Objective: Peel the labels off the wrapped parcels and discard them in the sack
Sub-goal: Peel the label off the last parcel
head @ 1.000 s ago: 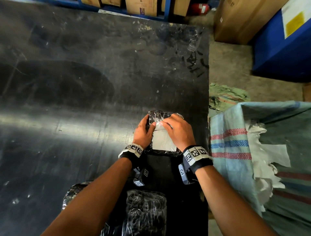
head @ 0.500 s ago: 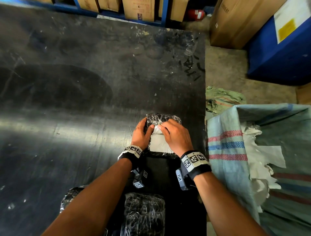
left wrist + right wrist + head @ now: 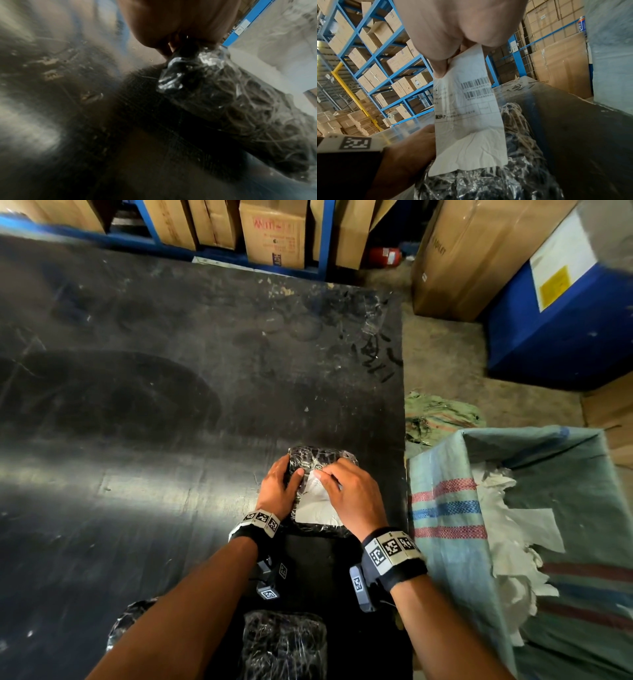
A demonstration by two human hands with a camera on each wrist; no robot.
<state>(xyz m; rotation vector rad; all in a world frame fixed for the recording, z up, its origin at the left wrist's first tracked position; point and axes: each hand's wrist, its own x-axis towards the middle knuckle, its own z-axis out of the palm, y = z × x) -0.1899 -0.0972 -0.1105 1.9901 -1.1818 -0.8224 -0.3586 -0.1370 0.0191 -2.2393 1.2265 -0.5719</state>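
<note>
My right hand (image 3: 354,495) had pinched the label (image 3: 469,116) further off the parcel (image 3: 320,460), left hand (image 3: 277,491) gripping it; sack (image 3: 445,508) next.

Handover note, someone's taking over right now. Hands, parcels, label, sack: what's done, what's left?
Left hand: grips the wrapped parcel at its left edge, steadying it on the black table.
Right hand: pinches the far end of the white label, partly lifted; the near end looks stuck.
Sack: open, right of the table, torn labels inside.
Left: finish the peel, drop the label in the sack, then check the two parcels nearest the body; their labels aren't visible.
</note>
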